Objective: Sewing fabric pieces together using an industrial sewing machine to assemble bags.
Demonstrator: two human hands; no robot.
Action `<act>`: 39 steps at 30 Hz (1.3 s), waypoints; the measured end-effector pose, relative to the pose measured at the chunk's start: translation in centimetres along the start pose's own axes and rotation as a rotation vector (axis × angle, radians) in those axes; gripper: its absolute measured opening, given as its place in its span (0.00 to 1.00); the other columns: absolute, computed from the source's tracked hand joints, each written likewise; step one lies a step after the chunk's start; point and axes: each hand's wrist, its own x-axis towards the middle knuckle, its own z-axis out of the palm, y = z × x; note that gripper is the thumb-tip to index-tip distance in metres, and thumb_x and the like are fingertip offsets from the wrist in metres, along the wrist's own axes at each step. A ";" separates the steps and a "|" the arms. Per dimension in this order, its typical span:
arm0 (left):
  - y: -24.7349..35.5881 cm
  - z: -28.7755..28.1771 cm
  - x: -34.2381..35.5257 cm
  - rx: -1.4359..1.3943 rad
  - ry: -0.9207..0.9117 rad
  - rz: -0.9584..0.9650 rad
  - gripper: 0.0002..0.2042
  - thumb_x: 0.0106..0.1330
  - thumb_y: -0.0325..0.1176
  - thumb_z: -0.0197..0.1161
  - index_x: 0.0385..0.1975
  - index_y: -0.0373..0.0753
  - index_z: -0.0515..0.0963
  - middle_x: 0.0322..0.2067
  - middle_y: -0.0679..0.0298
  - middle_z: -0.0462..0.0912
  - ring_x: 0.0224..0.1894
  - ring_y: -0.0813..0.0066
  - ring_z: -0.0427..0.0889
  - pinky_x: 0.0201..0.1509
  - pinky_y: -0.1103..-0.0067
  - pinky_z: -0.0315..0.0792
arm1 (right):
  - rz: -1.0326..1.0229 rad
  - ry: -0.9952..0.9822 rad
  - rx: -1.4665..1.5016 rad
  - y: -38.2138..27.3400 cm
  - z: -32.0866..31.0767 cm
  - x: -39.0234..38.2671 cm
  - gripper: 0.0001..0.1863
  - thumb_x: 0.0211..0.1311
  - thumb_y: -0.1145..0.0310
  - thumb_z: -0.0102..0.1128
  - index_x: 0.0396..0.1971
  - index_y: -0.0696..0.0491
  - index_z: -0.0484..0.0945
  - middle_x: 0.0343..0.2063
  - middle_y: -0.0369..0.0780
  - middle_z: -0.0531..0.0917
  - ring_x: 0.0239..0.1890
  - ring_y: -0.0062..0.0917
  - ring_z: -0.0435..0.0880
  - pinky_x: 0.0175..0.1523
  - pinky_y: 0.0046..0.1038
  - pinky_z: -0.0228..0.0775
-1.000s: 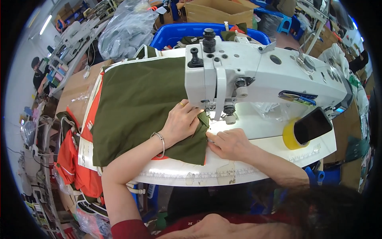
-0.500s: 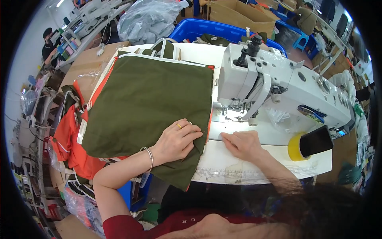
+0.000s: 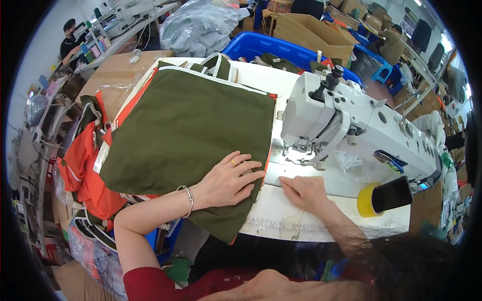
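Left hand (image 3: 228,181) lies flat, fingers spread, palm down on the olive-green fabric bag (image 3: 186,135) — pressing it, gripping nothing. The bag is spread across the white sewing table (image 3: 281,220), its near corner hanging over the table's front edge. Right hand (image 3: 305,193) rests open on the table just beside the bag's right edge, below the needle area of the white sewing machine (image 3: 351,130). Orange fabric (image 3: 85,170) hangs at the left — a yellow tape roll (image 3: 365,200) stands to the right.

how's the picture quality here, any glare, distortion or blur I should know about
Head view: strong fisheye, so the table edge bows and the corners go black; a bright lamp patch glares under the sewing machine; the dark hair at the bottom is blurred; both hands and the green fabric look sharp.
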 end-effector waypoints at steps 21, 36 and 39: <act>-0.2 1.5 -0.5 0.060 0.216 0.110 0.13 0.58 0.34 0.61 0.43 0.41 0.77 0.45 0.61 0.76 0.50 0.62 0.73 0.58 0.68 0.65 | 0.183 -0.026 0.045 -1.1 0.3 -0.2 0.06 0.54 0.72 0.65 0.33 0.50 0.85 0.16 0.38 0.80 0.14 0.26 0.78 0.21 0.27 0.68; -1.4 -12.9 -7.3 0.293 0.596 -0.155 0.14 0.56 0.33 0.63 0.43 0.43 0.79 0.47 0.62 0.78 0.53 0.60 0.74 0.60 0.61 0.66 | 0.191 0.013 -0.057 -0.4 0.8 -0.9 0.07 0.55 0.72 0.64 0.34 0.54 0.85 0.17 0.42 0.81 0.12 0.26 0.75 0.21 0.27 0.65; -5.3 -10.4 -14.2 0.514 0.400 -0.565 0.23 0.64 0.47 0.58 0.57 0.45 0.72 0.60 0.57 0.70 0.63 0.53 0.66 0.65 0.51 0.58 | 0.417 -0.010 0.098 2.2 2.2 -1.3 0.11 0.60 0.69 0.62 0.40 0.56 0.84 0.18 0.41 0.79 0.16 0.20 0.73 0.24 0.25 0.65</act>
